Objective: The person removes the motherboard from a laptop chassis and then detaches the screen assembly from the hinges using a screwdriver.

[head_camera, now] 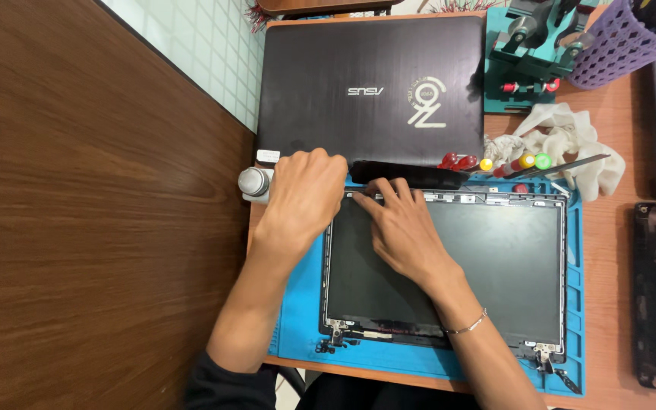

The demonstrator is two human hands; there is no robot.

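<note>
A dark laptop screen panel (449,266) lies flat, face up, in its frame on a blue mat (301,319).

Both forearms are bare below dark sleeves pushed up past the elbows, and a thin silver bracelet (468,326) circles the right wrist.

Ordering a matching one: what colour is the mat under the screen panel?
Blue mat, clearest in the head view.

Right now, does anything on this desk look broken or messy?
Yes. The laptop screen panel lies flat on the blue mat with no bezel, its hinges bare at the near corners. A crumpled white cloth sits behind it among scattered screwdrivers. Both hands press the panel's top-left corner.
</note>
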